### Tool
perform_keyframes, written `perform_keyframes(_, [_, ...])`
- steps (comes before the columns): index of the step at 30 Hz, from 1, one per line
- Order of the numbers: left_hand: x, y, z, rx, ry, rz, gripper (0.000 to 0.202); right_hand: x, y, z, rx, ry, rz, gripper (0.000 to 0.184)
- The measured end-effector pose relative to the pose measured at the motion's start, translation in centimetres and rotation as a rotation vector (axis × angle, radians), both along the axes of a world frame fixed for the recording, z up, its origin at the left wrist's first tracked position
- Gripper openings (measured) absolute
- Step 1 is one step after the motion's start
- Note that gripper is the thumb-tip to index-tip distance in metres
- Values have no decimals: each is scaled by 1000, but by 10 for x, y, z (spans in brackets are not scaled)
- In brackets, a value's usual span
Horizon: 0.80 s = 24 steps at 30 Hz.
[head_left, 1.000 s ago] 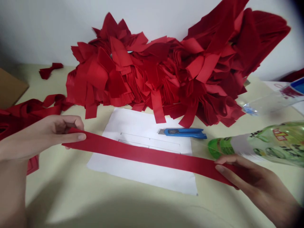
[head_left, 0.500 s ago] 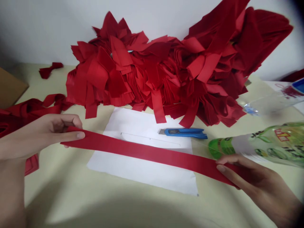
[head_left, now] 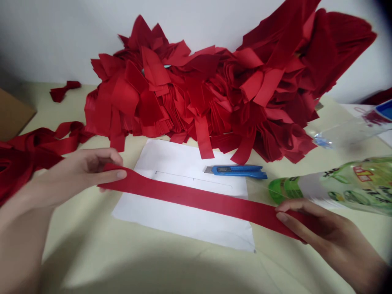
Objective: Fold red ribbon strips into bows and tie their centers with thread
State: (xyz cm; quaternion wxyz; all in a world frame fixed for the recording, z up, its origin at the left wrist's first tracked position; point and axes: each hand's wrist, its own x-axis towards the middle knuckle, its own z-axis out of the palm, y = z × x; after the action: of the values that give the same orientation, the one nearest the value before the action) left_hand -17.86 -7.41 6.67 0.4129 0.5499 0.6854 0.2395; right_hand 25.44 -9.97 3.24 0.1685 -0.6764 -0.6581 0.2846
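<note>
Pinching a red fabric strip [head_left: 196, 198], the left hand [head_left: 82, 173] and right hand [head_left: 327, 230] hold it across ruled white paper [head_left: 183, 224], before a large strip heap [head_left: 196, 98].

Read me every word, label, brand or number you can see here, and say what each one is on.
Green-necked plastic bottle: printed label, too blurred to read.
Clear plastic packet: red print, too blurred to read.
Blue box cutter: nothing legible.
White paper sheet: only drawn lines, no text.

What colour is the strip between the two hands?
The fabric strip is plain red, clearest in the head view.
</note>
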Motion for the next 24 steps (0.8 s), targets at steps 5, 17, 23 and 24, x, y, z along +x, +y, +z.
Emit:
perform_keyframes(5, [59,-8,-12,-51,-98,-220,19,-14,2,3,-46,42,65,29])
perform_keyframes(17, [114,-65,-49,758,726,-706,33,-32,5,7,-155,38,143,30])
perform_keyframes(23, [114,-63,-60,743,904,-723,48,-37,8,2,-227,22,257,27])
perform_keyframes(24, [113,-64,-61,729,912,-722,51,-38,9,1,-242,27,281,26])
